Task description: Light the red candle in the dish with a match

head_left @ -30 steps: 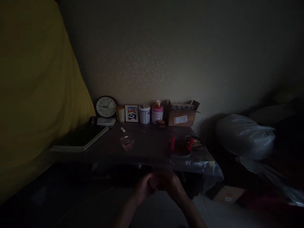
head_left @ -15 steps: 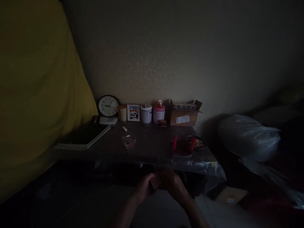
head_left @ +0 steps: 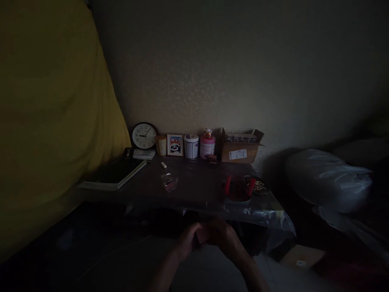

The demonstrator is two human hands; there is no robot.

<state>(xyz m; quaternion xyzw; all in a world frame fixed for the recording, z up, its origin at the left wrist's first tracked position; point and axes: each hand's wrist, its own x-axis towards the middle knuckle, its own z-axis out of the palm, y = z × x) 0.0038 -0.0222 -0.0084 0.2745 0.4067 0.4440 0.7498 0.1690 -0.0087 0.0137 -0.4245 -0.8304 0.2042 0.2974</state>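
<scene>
Both my hands meet in front of the table's near edge, low in the view. Between them is a small flat pinkish block (head_left: 202, 235), possibly a little box; the dim light hides its details. My left hand (head_left: 187, 240) is closed on its left side, thumb along the top. My right hand (head_left: 224, 237) curls round its far right side, its fingers mostly in shadow. On the table beyond lies a clear plastic bag (head_left: 169, 183) with a similar pinkish piece in it. A small white stick-like object (head_left: 163, 165) rests behind the bag.
Along the wall stand a clock (head_left: 144, 136), a panda picture (head_left: 175, 145), a white tin (head_left: 191, 146), a pink tin (head_left: 207, 147) and a cardboard box (head_left: 238, 152). Two red upright pieces (head_left: 227, 185) stand by a round dish (head_left: 259, 185). Plastic film covers the table (head_left: 194, 182).
The whole scene has shifted slightly to the right as the head turned a little. My hands keep hold of the pinkish block in nearly the same pose.
</scene>
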